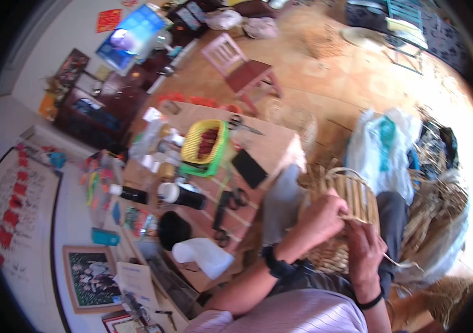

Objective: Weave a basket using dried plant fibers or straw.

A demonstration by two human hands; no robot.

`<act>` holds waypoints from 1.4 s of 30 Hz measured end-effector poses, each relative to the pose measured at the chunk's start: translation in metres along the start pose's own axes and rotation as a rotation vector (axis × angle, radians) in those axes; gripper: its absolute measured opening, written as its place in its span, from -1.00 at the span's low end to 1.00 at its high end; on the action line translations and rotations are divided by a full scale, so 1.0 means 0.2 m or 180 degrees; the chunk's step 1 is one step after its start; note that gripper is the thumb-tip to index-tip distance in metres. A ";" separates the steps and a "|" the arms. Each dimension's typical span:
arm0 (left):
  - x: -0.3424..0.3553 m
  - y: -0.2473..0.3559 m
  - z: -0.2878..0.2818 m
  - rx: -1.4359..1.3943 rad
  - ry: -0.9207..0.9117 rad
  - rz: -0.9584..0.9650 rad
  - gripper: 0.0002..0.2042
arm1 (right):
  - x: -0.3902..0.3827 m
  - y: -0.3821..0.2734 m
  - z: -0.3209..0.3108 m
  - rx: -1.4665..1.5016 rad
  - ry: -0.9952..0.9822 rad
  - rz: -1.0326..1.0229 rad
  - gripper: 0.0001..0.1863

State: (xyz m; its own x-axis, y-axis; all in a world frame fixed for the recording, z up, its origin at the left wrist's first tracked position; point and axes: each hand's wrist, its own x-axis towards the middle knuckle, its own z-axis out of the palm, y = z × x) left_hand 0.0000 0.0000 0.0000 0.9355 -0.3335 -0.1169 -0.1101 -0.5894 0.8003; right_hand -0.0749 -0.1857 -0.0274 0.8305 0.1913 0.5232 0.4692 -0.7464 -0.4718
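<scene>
A partly woven straw basket (358, 191) with upright slats and a looped strand rests over my lap. My left hand (328, 216) has its fingers closed at the basket's near edge, in front of the slats. Just below and to the right, my right hand (365, 252) has bent fingers on the same woven piece, with a pale loose strand (400, 262) trailing from it to the right. A thicker braided section (328, 258) shows between my forearms. The exact strand in my fingertips is too small to make out.
A low table (289, 150) at left holds scissors (231, 213), a yellow-green basket (203, 145), bottles and a black rectangle (249, 168). Plastic bags of fibre (383, 150) stand at right. A red chair (247, 75) is beyond the table. A whiteboard (20, 233) stands at far left.
</scene>
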 end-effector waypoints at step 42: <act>-0.03 0.10 -0.24 -0.0151 -0.0449 0.0012 -0.54 | 0.09 -0.08 0.02 0.0423 0.0282 0.0477 -0.73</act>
State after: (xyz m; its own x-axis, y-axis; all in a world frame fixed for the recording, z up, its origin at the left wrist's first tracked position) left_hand 0.0095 0.0258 0.0456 0.8782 -0.4377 -0.1927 -0.0944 -0.5536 0.8274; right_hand -0.0658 -0.1679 -0.0135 0.8670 0.0236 0.4977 0.3830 -0.6706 -0.6353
